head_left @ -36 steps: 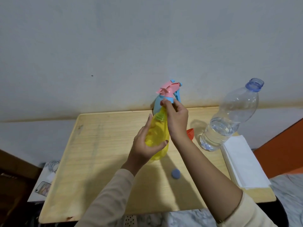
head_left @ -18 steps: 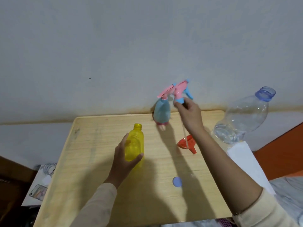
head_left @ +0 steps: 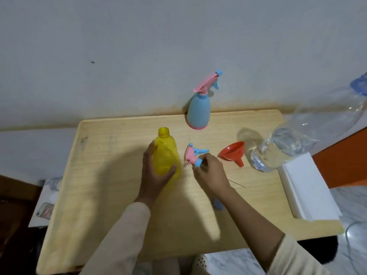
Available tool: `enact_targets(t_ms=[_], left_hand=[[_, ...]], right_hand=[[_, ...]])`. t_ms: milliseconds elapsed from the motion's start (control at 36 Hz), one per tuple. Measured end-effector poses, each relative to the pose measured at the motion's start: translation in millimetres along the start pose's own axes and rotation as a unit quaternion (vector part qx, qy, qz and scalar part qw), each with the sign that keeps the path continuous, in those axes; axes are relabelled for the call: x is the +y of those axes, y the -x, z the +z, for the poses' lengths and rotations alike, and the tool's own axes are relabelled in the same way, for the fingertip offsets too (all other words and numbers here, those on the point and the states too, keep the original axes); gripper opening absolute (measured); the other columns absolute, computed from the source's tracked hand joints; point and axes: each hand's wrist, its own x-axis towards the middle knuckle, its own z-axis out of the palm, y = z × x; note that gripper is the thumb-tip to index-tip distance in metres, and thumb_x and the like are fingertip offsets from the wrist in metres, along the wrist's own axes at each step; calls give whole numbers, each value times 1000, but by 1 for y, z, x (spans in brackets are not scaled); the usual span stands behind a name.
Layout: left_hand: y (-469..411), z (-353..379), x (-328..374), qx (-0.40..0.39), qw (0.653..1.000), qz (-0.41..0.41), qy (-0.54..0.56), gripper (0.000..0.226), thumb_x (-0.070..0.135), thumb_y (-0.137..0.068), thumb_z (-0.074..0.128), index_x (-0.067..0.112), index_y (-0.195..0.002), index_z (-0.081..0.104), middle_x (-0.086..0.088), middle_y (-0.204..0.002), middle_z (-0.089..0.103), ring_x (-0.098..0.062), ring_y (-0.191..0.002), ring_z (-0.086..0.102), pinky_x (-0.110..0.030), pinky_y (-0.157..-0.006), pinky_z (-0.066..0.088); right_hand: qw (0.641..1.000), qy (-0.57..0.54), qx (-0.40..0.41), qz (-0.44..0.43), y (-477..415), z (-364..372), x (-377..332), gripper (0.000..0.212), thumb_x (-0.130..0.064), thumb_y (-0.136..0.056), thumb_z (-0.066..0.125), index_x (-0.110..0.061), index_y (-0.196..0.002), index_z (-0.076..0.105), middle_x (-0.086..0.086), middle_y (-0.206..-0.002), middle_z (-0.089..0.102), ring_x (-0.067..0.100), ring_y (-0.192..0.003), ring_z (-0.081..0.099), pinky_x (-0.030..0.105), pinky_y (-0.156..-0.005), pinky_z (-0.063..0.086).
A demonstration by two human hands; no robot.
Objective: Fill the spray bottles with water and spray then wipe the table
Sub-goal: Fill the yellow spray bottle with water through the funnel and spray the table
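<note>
1. Position: the yellow bottle [head_left: 165, 155] stands upright near the centre of the table [head_left: 111, 205], with its neck uncapped.
2. Left hand [head_left: 155, 175]: wrapped round the bottle body, thumb on the near side.
3. Right hand [head_left: 210, 173]: fingers pinch the blue collar of the trigger head [head_left: 191, 155], which lies on the table at 3 o'clock of the yellow bottle, just beside it. The dip tube [head_left: 236, 182] trails toward 4 o'clock.
4. Handling (judgement): the bottle looks empty, so it is probably light, thin-walled and easily tipped or dented. Hold it at the wide lower body, not the neck.
5. Funnel [head_left: 232, 152]: lies on its side at 3 o'clock of the trigger head, near the water bottle [head_left: 282, 149].
6. Water bottle: part full, so likely heavier. Grip it mid-body with a full wrap.
7. Blue spray bottle [head_left: 199, 112]: at 12 o'clock by the wall, head fitted.
</note>
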Motion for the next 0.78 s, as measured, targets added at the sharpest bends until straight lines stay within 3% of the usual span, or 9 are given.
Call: enact_targets(t_ms=[139,222,306,389,444,556,778], left_hand=[[3,-1,-5,7,1000,-4,4,83,51,-64,69,37,-135,26,7,-137,40,-5,-124,41,-24,-102,37],[1,-2,-8,16,1000,-4,7,83,39,-65,76,38,-132,28,5,-133,41,-13,-123,44,-41,-103,43],[0,-3,-13,18,1000,-6,14,82,43,-65,75,38,-134,31,0,-136,42,-19,-126,45,-50,-103,43],[3,-4,-16,19,1000,-2,15,82,48,-65,72,38,-135,32,2,-137,40,-11,-128,42,-44,-106,41],[6,-4,-16,18,1000,1,12,82,47,-65,72,41,-135,30,7,-135,37,-2,-125,40,-37,-106,40],[8,-5,-21,9,1000,0,8,83,41,-66,75,49,-134,29,20,-128,36,13,-121,37,-35,-105,40],[8,-8,-20,-11,1000,5,19,82,51,-63,71,53,-133,27,34,-129,30,18,-120,34,-15,-96,36]], right_hand=[[997,48,0,-53,4,-4,3,29,-16,-81,65,-7,-109,62,10,-111,57,26,-107,49,29,-88,38],[986,47,123,-107,5,-22,0,29,-15,-81,64,-10,-109,62,6,-114,55,20,-109,48,25,-88,39],[971,52,218,-85,-3,-44,4,49,-18,-79,69,-7,-124,52,11,-129,46,23,-121,42,22,-95,35],[976,77,203,6,-17,-56,14,84,-30,-73,77,-4,-139,33,15,-147,28,28,-138,24,35,-109,28],[977,90,189,48,-27,-58,19,95,-34,-71,79,-2,-142,25,17,-152,20,30,-142,16,40,-114,22],[978,77,172,94,-42,-56,24,93,-34,-74,76,1,-142,24,18,-151,22,29,-142,15,40,-115,22],[982,75,125,117,-46,-54,25,82,-44,-82,65,1,-140,28,20,-151,21,34,-144,9,49,-115,19]])
